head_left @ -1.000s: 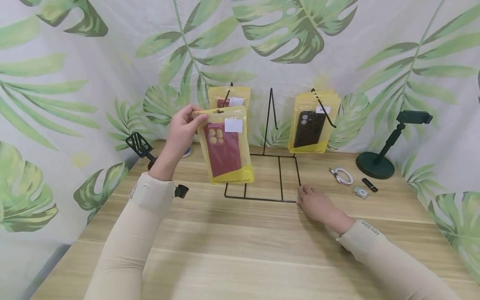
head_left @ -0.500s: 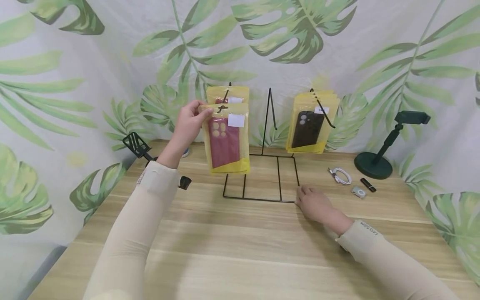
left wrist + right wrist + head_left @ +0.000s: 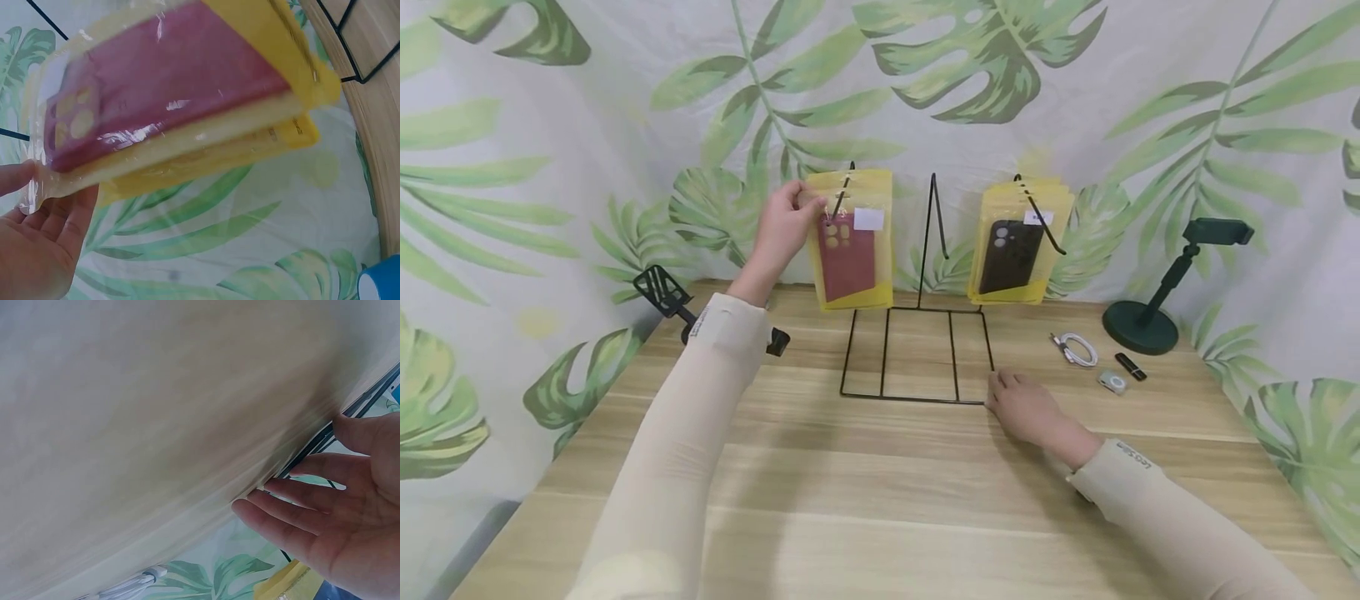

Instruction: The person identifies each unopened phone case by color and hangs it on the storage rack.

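My left hand [image 3: 790, 218] pinches the top left corner of a yellow packet with a red phone case [image 3: 850, 250], held up at the left hook of the black wire rack [image 3: 917, 398]. Another yellow packet hangs just behind it. In the left wrist view the packet [image 3: 175, 100] fills the frame, with my left hand's [image 3: 37, 250] thumb and fingers at its edge. My right hand [image 3: 1022, 404] lies flat on the wooden table [image 3: 880, 500] at the rack's front right corner. The right wrist view shows the right hand's [image 3: 325, 512] straight fingers against the rack wire [image 3: 325, 434].
Several yellow packets with black cases [image 3: 1018, 250] hang on the rack's right hook. To the right lie a white cable [image 3: 1077, 348], a small player [image 3: 1111, 382], a black stick [image 3: 1130, 367] and a dark green stand [image 3: 1150, 321]. A black clamp [image 3: 666, 292] sits at the left.
My left hand has carried the red-case packet up and back, from in front of the rack to the left hook. The right hand has stayed at the rack's base.
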### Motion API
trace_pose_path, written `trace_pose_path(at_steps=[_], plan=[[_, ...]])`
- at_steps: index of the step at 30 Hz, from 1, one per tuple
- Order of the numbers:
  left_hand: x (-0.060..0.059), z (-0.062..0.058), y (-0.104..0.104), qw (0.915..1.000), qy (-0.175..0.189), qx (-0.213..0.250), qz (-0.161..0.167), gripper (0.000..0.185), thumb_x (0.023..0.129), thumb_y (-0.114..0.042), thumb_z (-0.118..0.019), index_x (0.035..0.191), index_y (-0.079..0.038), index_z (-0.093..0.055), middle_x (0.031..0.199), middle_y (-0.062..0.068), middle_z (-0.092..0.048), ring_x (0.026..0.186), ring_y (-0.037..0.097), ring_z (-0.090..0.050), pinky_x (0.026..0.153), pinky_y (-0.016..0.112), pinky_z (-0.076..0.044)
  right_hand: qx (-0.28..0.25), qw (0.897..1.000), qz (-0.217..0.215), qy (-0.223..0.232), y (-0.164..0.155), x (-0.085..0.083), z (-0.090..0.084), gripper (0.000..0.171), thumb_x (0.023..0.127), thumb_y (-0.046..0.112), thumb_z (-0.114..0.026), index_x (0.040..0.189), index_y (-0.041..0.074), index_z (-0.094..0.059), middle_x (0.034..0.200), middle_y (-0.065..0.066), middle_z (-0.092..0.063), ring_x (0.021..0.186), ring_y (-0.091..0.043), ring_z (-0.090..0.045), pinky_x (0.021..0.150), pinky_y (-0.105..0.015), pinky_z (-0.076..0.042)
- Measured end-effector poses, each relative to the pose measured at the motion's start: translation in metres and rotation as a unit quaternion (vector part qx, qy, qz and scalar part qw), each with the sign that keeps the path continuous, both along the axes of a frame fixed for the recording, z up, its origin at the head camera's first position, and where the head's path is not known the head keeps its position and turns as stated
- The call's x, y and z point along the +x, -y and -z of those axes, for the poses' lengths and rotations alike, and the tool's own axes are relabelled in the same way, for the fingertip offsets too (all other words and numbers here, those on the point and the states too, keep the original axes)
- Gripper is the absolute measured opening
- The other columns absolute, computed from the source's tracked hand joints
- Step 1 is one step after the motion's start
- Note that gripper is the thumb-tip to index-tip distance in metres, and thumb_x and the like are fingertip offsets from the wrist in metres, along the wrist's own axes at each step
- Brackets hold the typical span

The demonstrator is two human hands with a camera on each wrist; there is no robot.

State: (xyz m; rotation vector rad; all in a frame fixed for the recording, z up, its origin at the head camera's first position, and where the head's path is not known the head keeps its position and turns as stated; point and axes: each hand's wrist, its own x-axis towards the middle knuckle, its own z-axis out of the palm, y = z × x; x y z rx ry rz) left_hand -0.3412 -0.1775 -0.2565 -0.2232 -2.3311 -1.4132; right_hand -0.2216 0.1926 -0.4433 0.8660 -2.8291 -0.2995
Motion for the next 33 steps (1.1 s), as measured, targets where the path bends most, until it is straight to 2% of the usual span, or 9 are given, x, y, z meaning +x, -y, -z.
trace_pose_path(at_steps=[7,16,20,24,28,30,33], plan=[[-0.009,-0.001,-0.003,0.9997,0.011,-0.004,-0.02,0.025,0.098,-0.024,-0.061,0.109,-0.002,-0.062,0.091,0.002,-0.057,0.082,0.014,-0.049,0.068,0.024,-0.041,-0.004,1.0,0.007,0.002,0.002,0.002,-0.002,0.048,0.1,0.025,-0.059,0.129,-0.012,-0.058,0.126,-0.029,-0.062,0.113,-0.04,-0.063,0.092,-0.047,-0.056],[-0.014,-0.002,-0.001,0.9989,0.03,-0.013,-0.034,0.026,0.099,-0.027,-0.06,0.112,-0.005,-0.062,0.092,-0.001,-0.055,0.084,0.014,-0.049,0.069,0.025,-0.041,-0.008,0.999,0.029,0.032,0.005,0.007,-0.005,0.048,0.101,0.025,-0.055,0.132,-0.012,-0.055,0.132,-0.029,-0.059,0.117,-0.042,-0.061,0.091,-0.048,-0.057],[-0.016,-0.003,0.001,0.9987,0.035,-0.018,-0.034,0.027,0.099,-0.029,-0.06,0.112,-0.006,-0.061,0.094,0.0,-0.056,0.087,0.016,-0.049,0.07,0.027,-0.041,0.001,0.999,0.025,0.023,0.005,0.007,-0.004,0.048,0.101,0.026,-0.056,0.132,-0.012,-0.056,0.131,-0.028,-0.06,0.116,-0.041,-0.062,0.088,-0.047,-0.058],[-0.016,-0.003,0.0,0.9988,0.034,-0.014,-0.031,0.031,0.098,-0.03,-0.06,0.119,-0.007,-0.061,0.106,0.005,-0.06,0.092,0.017,-0.051,0.073,0.027,-0.041,0.013,1.0,0.015,0.001,0.004,0.008,-0.004,0.048,0.1,0.027,-0.058,0.129,-0.012,-0.058,0.127,-0.027,-0.063,0.112,-0.038,-0.064,0.085,-0.044,-0.059],[-0.008,-0.002,0.0,0.9995,0.014,-0.012,-0.027,0.041,0.098,-0.029,-0.061,0.134,-0.01,-0.053,0.133,0.008,-0.056,0.105,0.019,-0.053,0.081,0.028,-0.045,0.016,1.0,0.016,-0.005,0.004,0.008,-0.004,0.048,0.1,0.027,-0.059,0.129,-0.011,-0.059,0.127,-0.026,-0.063,0.11,-0.038,-0.065,0.081,-0.043,-0.06],[0.002,-0.001,-0.001,0.9992,-0.009,-0.02,-0.033,0.049,0.099,-0.028,-0.061,0.141,-0.011,-0.046,0.143,0.006,-0.049,0.114,0.021,-0.054,0.085,0.032,-0.047,0.013,1.0,0.025,0.008,0.004,0.008,-0.004,0.049,0.1,0.027,-0.058,0.13,-0.012,-0.057,0.128,-0.027,-0.062,0.112,-0.039,-0.064,0.08,-0.045,-0.06],[0.024,0.005,-0.003,0.9956,-0.069,-0.04,-0.05,0.055,0.099,-0.024,-0.061,0.146,-0.008,-0.038,0.148,0.009,-0.041,0.123,0.024,-0.05,0.092,0.039,-0.048,0.002,0.998,0.05,0.036,0.005,0.007,-0.005,0.051,0.101,0.028,-0.056,0.134,-0.011,-0.054,0.133,-0.027,-0.059,0.116,-0.041,-0.062,0.082,-0.049,-0.059]])
